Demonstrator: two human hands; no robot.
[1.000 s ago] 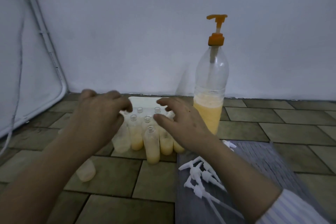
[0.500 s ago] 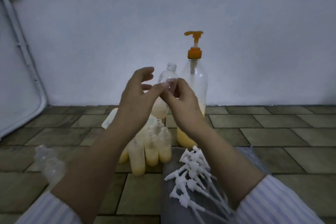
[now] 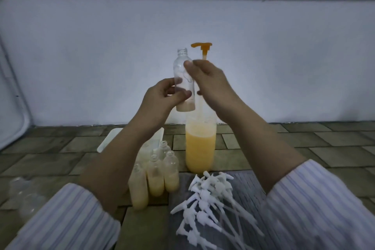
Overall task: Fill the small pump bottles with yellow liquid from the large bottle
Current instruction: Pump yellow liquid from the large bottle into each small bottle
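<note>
One small bottle [image 3: 183, 81] is held up in the air, just in front of the large bottle's [image 3: 200, 144] upper part, with its open neck close to the left of the orange pump head [image 3: 202, 46]. It is clear plastic, nearly empty, with only a little pale liquid at the bottom. The left hand [image 3: 162, 99] pinches its lower body between thumb and fingers; the right hand [image 3: 211, 85] holds its upper body with the thumb on the shoulder, the fingers curled behind. Both hands are together on this bottle.

I judge it very light and thin-walled, so a hard squeeze may dent it, and wet plastic may slip. The middle of the body is the best place to hold, leaving the neck free under the spout.

Below the large bottle's left side stand filled small bottles [image 3: 156, 176] on the tiled floor [image 3: 304, 148]. In front of it lies a heap of white pump tops [image 3: 211, 203]. Empty bottles [image 3: 22, 195] lie far left.
</note>
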